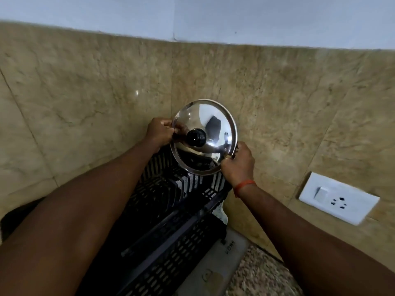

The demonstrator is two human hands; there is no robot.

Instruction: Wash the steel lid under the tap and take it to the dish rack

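Two hands: both grip one round polished steel lid, held up in the air above the black slotted plastic dish rack and in front of the wall corner.
Lid look: shallow dome, mirror-bright, tilted so its top faces the camera; a thin flat rim runs round the edge, and the surface carries dark reflections and a bright glint low on the right.
Knob: black, round, glossy, set at the lid's middle.
Left hand: closed on the rim at the lid's left edge, fingers curled over it.
Right hand: closed on the rim at the lower right edge; an orange thread band circles the wrist.
Rack: dark ribbed walls with long slots and upright dividers, standing on a pale drip tray.
Table: speckled granite, rough-grained, at the lower right.
Wall: beige veined stone tiles, smooth with faint sheen.
Socket: white rectangular plastic switch plate on the right wall.
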